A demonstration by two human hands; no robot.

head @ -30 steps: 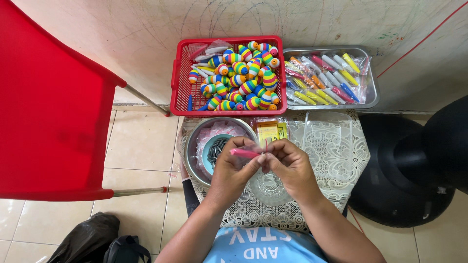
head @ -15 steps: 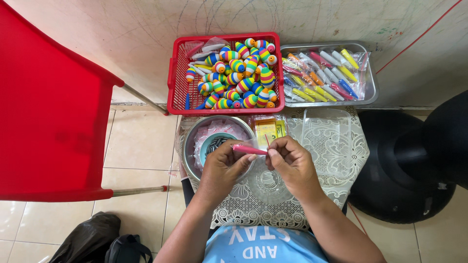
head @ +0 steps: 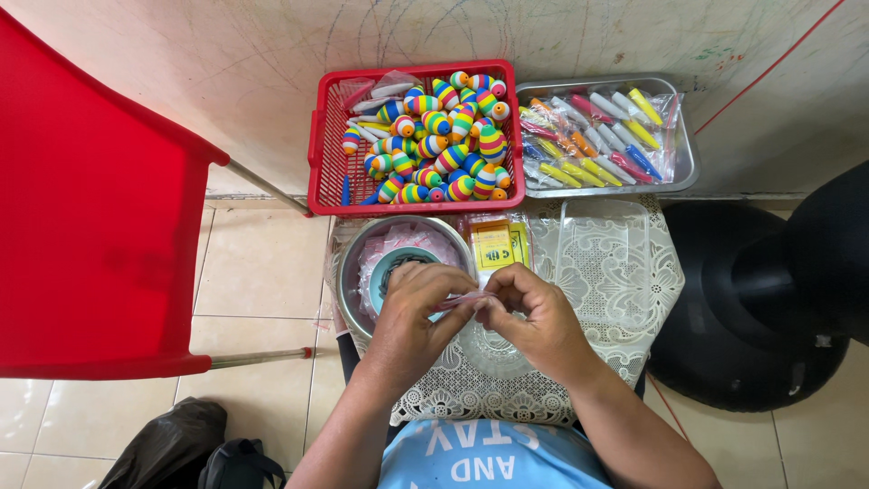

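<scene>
**Centrally: small pink piece pinched between both hands**

Left hand and right hand fingertip to fingertip, pinching thin pink piece between them. Held above lace-covered table, just beside metal bowl. Beyond: red basket of striped floats, metal tray.

Glossy red plastic basket, shiny metal tray, lace cloth.

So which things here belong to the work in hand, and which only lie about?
In use:
left hand
right hand
small pink piece pinched between both
metal bowl
red basket of striped floats
steel tray

Lying about:
red chair
black bag
</scene>
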